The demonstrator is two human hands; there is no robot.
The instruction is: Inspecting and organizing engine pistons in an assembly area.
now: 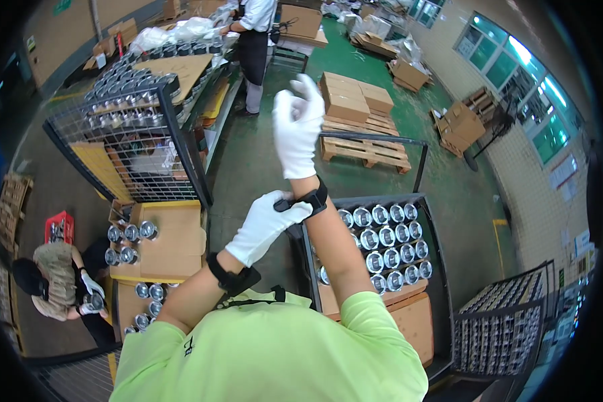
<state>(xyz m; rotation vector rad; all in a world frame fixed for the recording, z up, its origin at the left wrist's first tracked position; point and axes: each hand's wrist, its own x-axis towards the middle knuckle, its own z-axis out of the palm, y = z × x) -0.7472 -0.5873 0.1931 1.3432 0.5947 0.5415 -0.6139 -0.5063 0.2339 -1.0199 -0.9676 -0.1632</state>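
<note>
A black wrist strap [321,193], worn around the right wrist, was clamped between the left hand's [264,226] fingers; the right hand [297,128] was raised, its fingers curled and apart. The white glove [297,164] could have been pinched by a hasty tug, or nearby metal cylinders [387,236] knocked by careless lowering.

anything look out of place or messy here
The far background, right of centre, looks untidy: cardboard and what looks like loose plastic lie heaped at angles, unlike the cartons stacked neatly on the pallet. Nothing odd stands out at the black wrist strap held by the left grip.
</note>
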